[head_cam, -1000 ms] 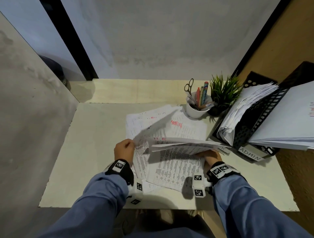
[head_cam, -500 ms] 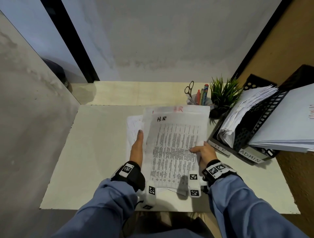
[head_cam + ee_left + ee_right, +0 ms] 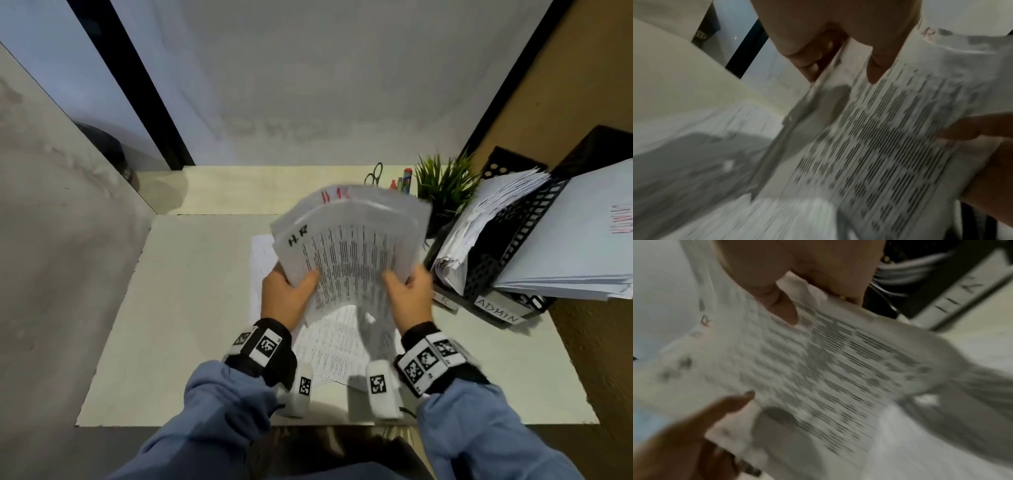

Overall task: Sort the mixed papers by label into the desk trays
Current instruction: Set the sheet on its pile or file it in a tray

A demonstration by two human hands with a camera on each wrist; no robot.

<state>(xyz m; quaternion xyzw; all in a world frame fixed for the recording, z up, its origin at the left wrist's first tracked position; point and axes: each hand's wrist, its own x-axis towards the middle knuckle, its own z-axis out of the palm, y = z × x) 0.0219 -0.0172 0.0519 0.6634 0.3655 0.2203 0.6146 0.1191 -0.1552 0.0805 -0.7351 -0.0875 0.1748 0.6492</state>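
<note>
Both my hands hold a small bundle of printed sheets marked HR above the desk, bowed upward between them. My left hand grips its left edge, thumb on top, seen close in the left wrist view on the HR sheets. My right hand grips the right edge, thumb on the HR sheets. More printed papers lie flat on the desk below. The black desk trays stand at the right, stuffed with paper, with the HR label and the ADMIN label on their fronts.
A green potted plant and a cup with scissors and pens stand behind the lifted sheets. The cream desk ends at its front edge near my sleeves; a grey wall panel runs along its left.
The HR bundle has risen off the desk and moved right toward the trays, now curved between both hands. A second ago my hands were still leafing through the pile.
</note>
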